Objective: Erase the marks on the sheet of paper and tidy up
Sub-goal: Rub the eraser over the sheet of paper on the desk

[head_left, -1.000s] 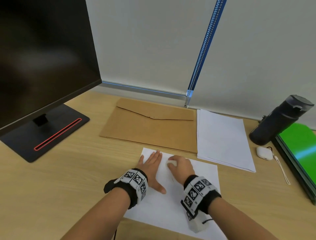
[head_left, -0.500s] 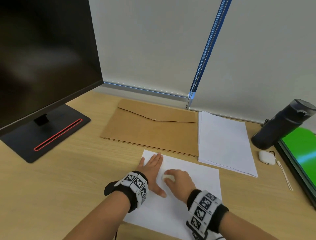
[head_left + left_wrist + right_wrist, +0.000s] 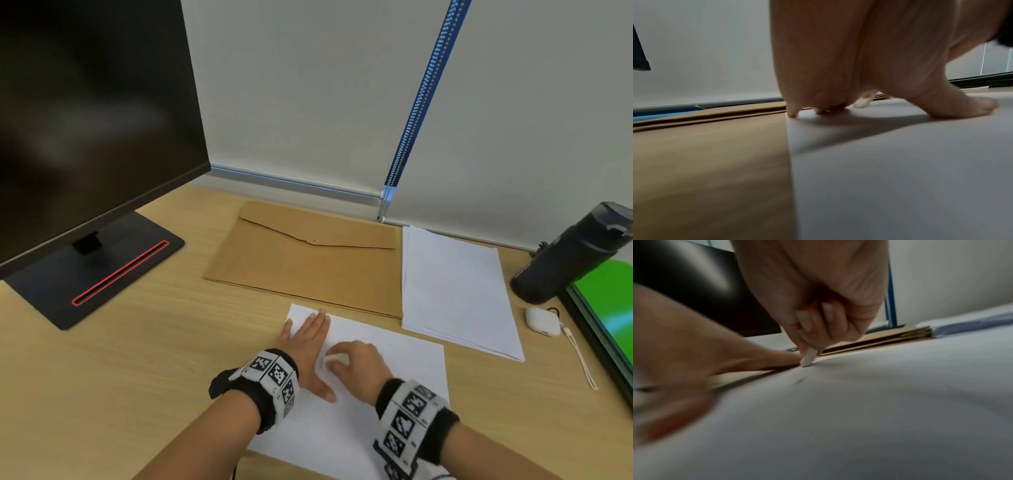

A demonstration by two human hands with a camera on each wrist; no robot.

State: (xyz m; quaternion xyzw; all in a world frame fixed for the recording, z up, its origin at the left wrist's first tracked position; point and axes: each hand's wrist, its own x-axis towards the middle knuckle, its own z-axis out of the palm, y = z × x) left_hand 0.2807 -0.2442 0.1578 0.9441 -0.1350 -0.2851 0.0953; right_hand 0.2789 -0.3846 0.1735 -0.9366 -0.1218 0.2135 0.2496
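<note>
A white sheet of paper (image 3: 404,363) lies on the wooden desk in front of me. My left hand (image 3: 305,342) lies flat on the sheet's left part, fingers straight, pressing it down (image 3: 838,110). My right hand (image 3: 356,363) pinches a small white eraser (image 3: 334,360), whose tip touches the paper (image 3: 807,360) right beside the left thumb. A faint dark pencil mark (image 3: 800,381) shows on the sheet just in front of the eraser in the right wrist view.
A brown envelope folder (image 3: 308,260) lies behind the sheet, a stack of white paper (image 3: 455,287) to its right. A monitor (image 3: 85,137) stands at left. At right are a dark bottle (image 3: 575,253), a white earbud case (image 3: 543,320) and a green-covered book (image 3: 613,308).
My right hand with the eraser has slid back toward me and leftward across the sheet, closer to the left thumb. The left hand stays flat in place.
</note>
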